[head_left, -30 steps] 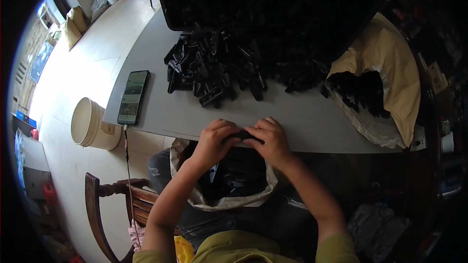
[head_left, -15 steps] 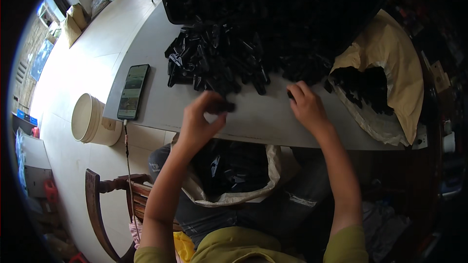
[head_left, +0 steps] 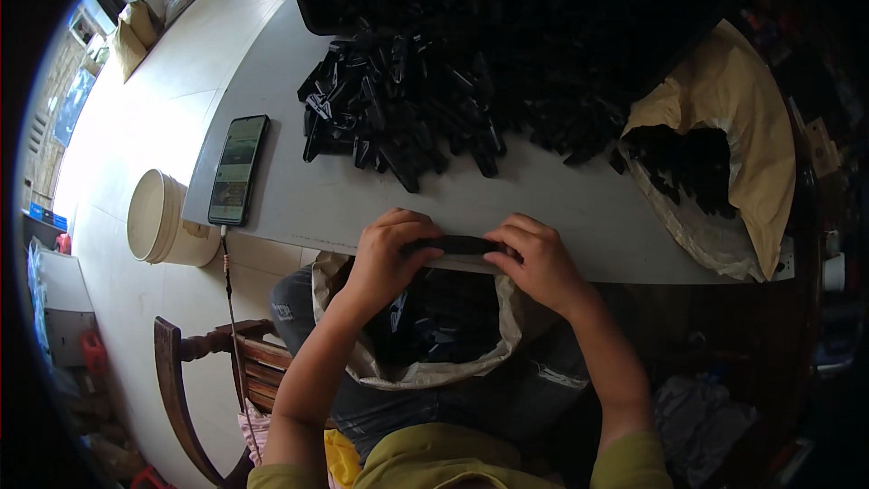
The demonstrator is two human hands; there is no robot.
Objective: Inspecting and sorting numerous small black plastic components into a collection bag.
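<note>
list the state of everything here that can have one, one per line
left grip, closed on one end of the black piece
right grip, closed on the other end
black piece, held between both hands
phone, screen lit, cable plugged in
pale sack, mouth open, dark pieces inside
tan sack, open, black contents showing
black heap, loose on the table
white bucket, uncovered

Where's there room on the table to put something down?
Bare table shows between the smartphone and the left hand, and between the right hand and the tan sack. It's crowded where the sack sits and farther back, under the heap of black plastic parts.
</note>
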